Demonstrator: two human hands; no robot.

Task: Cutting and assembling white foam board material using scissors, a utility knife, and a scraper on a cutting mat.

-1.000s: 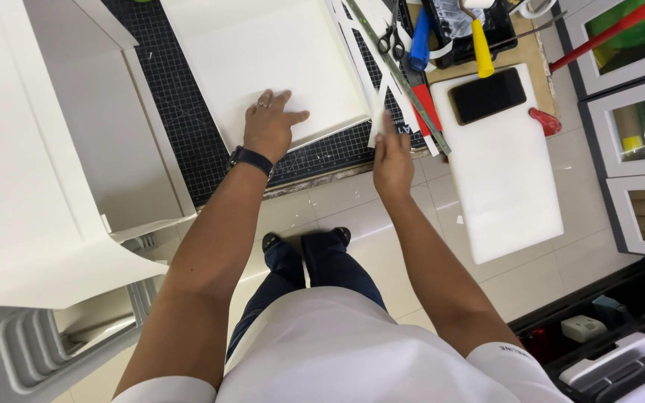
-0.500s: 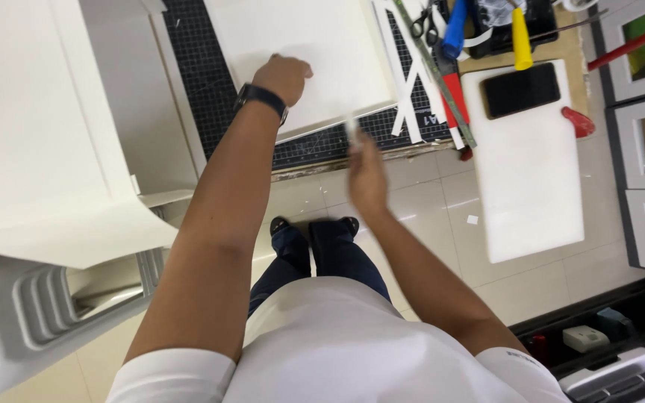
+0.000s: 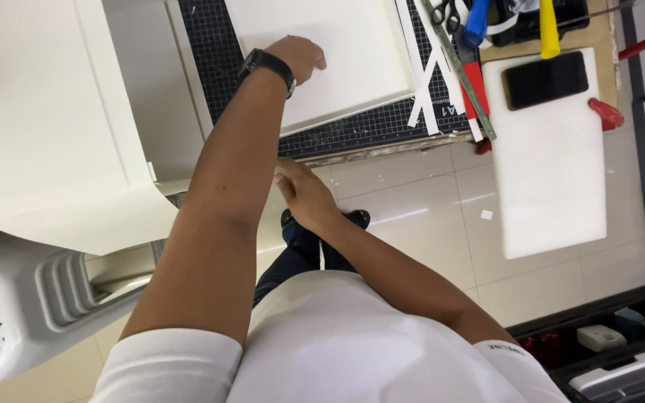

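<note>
My left hand (image 3: 298, 57), a black watch on its wrist, rests palm down on the large white flat board (image 3: 337, 52), pressing rather than gripping, fingers loosely curled. The board lies on the black gridded cutting mat (image 3: 210, 52) on the tabletop. Right of this grip, thin white trimmed strips (image 3: 428, 82) lie beside a long metal ruler (image 3: 463, 75), so one edge looks already cut. My right hand (image 3: 304, 192) hangs below the tabletop edge, open and empty.

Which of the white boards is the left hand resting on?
The left hand rests on the white board lying on the black cutting mat. The board at right carries a black phone and is untouched.
</note>
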